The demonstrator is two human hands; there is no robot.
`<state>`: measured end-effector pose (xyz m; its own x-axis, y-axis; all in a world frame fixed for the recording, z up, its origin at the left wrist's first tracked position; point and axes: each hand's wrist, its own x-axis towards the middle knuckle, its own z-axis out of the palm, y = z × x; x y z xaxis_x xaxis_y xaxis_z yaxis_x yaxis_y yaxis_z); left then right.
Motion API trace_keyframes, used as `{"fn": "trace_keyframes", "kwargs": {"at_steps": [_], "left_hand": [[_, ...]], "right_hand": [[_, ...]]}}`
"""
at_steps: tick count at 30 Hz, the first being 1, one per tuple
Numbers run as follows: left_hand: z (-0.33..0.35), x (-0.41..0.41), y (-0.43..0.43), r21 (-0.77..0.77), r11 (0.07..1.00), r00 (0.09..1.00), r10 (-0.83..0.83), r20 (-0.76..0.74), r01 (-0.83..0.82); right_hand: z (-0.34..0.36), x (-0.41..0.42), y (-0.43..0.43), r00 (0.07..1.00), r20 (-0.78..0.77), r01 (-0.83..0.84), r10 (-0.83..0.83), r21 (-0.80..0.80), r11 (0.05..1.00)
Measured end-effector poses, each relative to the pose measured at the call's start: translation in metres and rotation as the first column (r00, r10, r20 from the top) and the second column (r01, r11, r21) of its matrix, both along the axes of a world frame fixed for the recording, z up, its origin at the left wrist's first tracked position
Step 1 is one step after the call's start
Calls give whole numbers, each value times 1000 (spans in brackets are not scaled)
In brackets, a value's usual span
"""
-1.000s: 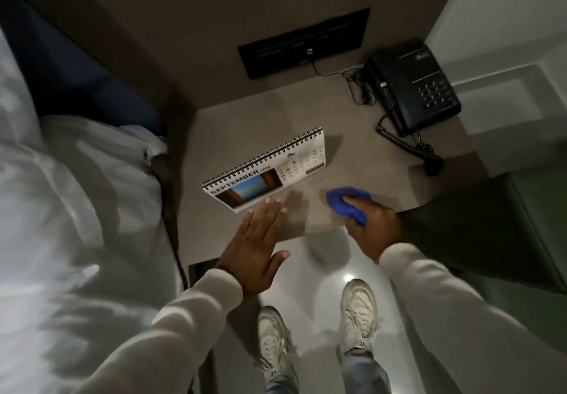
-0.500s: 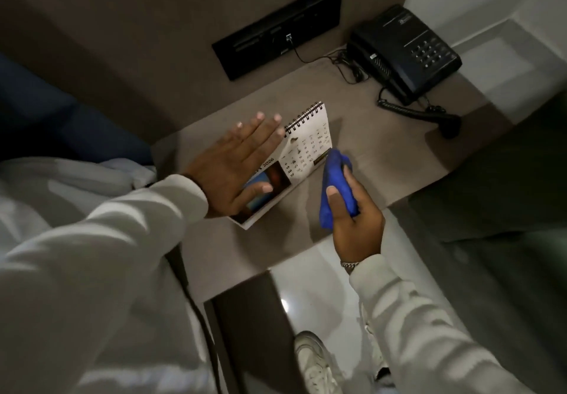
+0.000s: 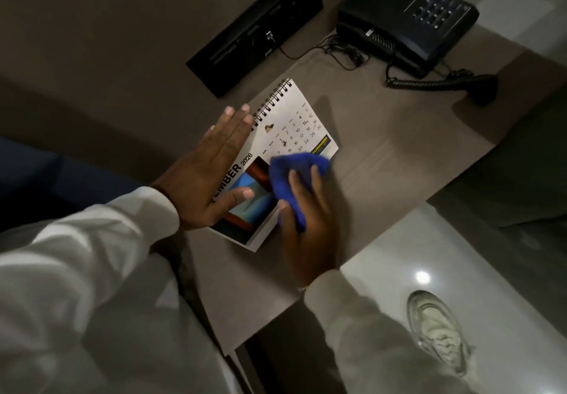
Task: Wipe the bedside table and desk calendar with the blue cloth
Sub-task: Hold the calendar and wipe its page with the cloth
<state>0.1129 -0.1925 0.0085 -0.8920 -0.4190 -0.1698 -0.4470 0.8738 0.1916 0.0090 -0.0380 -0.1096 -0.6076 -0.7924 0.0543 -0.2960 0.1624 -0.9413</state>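
A white spiral-bound desk calendar (image 3: 294,120) stands on the brown bedside table (image 3: 392,160). My left hand (image 3: 208,175) lies flat with fingers spread against the calendar's left part, thumb on its picture. My right hand (image 3: 306,221) is closed on the bunched blue cloth (image 3: 294,175) and presses it onto the calendar's lower right face. A few small dark specks show on the calendar's date grid.
A black telephone (image 3: 405,13) with a coiled cord (image 3: 417,83) sits at the table's back right. A black socket panel (image 3: 254,31) is on the wall behind. White bedding (image 3: 61,301) is at left, glossy floor and my shoe (image 3: 435,329) at lower right.
My right hand moved the blue cloth from the table beside the calendar onto the calendar's face. My left hand reached forward and settled flat on the calendar. The view moved closer.
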Motion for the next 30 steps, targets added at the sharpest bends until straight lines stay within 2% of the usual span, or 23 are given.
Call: {"fn": "trace_keyframes", "kwargs": {"at_steps": [2, 4, 9, 12, 14, 16, 19, 21, 23, 26, 30], "left_hand": [[0, 0, -2, 18, 1000, 1000, -10, -12, 10], [0, 0, -2, 31, 999, 1000, -24, -19, 24], [0, -1, -4, 43, 998, 999, -36, -18, 37], [1, 0, -6, 60, 998, 1000, -18, -13, 19], [2, 1, -8, 63, 998, 1000, -8, -6, 8], [2, 1, -11, 64, 998, 1000, -10, -12, 11], [0, 2, -15, 66, 997, 999, -32, -20, 33], [-2, 4, -16, 73, 997, 999, -37, -24, 39], [-3, 4, -16, 91, 995, 999, -29, -26, 31], [-3, 4, -17, 102, 995, 999, -8, -32, 12], [-3, 6, -18, 119, 993, 999, 1, -33, 3]], "right_hand": [[-5, 21, 6, 995, -32, -96, 96, 14, 995], [-8, 30, 4, 990, -75, -120, 117, -31, 992], [-8, 3, -38, 993, -59, 91, -102, -168, 982], [-16, -5, -41, 991, -29, 127, -128, -46, 991], [-17, 3, -30, 999, -12, 48, -47, 44, 998], [-14, 20, -20, 996, -49, -68, 71, 61, 996], [-1, 32, -25, 991, -86, -110, 104, -65, 992], [8, 26, -44, 999, -35, -20, 14, -187, 982], [11, 13, -63, 992, 12, 124, -125, -243, 962], [6, 7, -70, 977, 53, 213, -207, -165, 963], [-5, 26, -43, 996, -13, 93, -93, 17, 996]]}}
